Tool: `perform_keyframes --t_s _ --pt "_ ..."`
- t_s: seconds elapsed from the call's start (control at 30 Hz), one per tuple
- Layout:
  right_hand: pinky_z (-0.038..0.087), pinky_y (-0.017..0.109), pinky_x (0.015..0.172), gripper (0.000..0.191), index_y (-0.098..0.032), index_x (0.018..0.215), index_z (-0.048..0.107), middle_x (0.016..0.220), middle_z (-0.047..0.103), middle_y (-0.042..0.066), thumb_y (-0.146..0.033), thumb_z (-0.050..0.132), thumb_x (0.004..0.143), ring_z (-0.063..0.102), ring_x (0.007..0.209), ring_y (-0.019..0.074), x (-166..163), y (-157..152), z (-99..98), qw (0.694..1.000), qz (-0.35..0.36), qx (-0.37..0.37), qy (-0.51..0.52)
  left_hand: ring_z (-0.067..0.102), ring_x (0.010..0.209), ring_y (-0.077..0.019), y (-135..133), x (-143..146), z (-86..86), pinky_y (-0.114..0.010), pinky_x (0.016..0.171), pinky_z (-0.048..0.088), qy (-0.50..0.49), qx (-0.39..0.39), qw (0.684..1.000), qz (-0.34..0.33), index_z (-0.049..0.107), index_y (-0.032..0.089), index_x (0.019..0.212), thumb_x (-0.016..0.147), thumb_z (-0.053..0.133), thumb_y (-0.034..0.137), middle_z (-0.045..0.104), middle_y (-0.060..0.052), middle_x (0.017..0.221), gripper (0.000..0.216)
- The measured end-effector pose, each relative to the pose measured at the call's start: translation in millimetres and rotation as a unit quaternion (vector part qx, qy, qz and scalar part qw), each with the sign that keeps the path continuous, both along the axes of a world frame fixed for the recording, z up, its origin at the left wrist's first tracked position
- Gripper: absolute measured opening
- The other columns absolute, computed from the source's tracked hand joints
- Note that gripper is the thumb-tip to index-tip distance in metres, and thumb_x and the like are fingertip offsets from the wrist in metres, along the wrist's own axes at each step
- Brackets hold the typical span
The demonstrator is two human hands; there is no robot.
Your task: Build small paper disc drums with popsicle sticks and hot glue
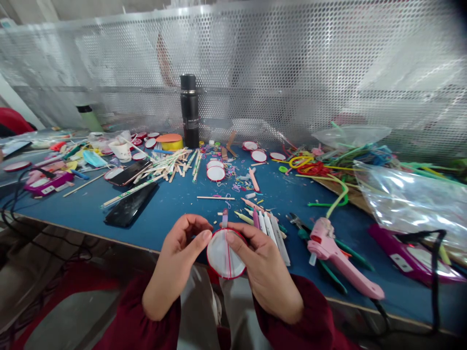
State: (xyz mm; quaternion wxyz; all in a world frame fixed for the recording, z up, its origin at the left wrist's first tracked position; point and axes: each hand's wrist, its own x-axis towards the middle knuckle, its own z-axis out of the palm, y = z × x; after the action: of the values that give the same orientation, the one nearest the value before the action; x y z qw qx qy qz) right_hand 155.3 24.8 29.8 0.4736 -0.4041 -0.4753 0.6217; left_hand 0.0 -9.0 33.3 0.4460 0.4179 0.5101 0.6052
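Observation:
A round white disc with a red rim (218, 257) is held upright above the table's front edge. A red line and a narrow translucent strip (225, 218) run down its middle, the strip's top rising past the rim. My right hand (264, 260) grips the disc from the right, thumb pressed on its face and fingers behind. At the left rim is my left hand (178, 253), its fingers curled and its thumb tip against the edge. Fingertips behind the disc are hidden. Just beyond my right hand lie several markers (268, 226).
A pink glue gun (337, 262) and pliers (301, 223) lie at the right, near a purple device with a black cable (412, 257). Phones (126, 209), wooden sticks (171, 165) and a cup (120, 149) cover the left. A black bottle (189, 114) stands before the perforated metal panel (255, 68).

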Motion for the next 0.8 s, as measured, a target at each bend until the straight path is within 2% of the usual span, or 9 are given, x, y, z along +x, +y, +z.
perform_keyframes --t_s 0.27,0.5,0.8 --pt "0.053 0.035 0.088 0.034 -0.023 0.101 0.076 0.1 0.077 0.005 -0.046 0.08 0.077 0.068 0.092 0.0206 -2.1 2.3 0.9 1.0 -0.01 0.016 -0.008 0.059 0.078 -0.0142 -7.7 8.7 5.5 -0.023 0.068 0.051 -0.01 -0.022 0.998 -0.056 0.063 0.017 0.1 0.082 0.075 0.037 0.065 -0.004 0.089 0.029" --pt "0.053 0.034 0.085 0.034 -0.024 0.103 0.076 0.1 0.077 0.004 -0.046 0.08 0.077 0.068 0.09 0.0194 -3.0 1.4 -1.5 1.0 0.0 0.009 0.008 0.063 0.083 -0.0151 -6.3 9.6 5.2 -0.023 0.071 0.052 0.02 -0.022 0.999 -0.045 0.06 0.019 0.108 0.084 0.071 0.03 0.068 -0.004 0.094 0.029" --pt "0.053 0.034 0.086 0.034 -0.024 0.1 0.076 0.097 0.077 0.004 -0.046 0.082 0.076 0.067 0.089 0.0198 -3.2 5.0 -3.7 0.999 -0.009 0.026 0.016 0.063 0.082 -0.0154 -2.6 11.1 10.0 -0.025 0.07 0.051 0.059 -0.028 0.997 -0.033 0.058 0.019 0.105 0.081 0.069 0.027 0.068 -0.003 0.093 0.027"
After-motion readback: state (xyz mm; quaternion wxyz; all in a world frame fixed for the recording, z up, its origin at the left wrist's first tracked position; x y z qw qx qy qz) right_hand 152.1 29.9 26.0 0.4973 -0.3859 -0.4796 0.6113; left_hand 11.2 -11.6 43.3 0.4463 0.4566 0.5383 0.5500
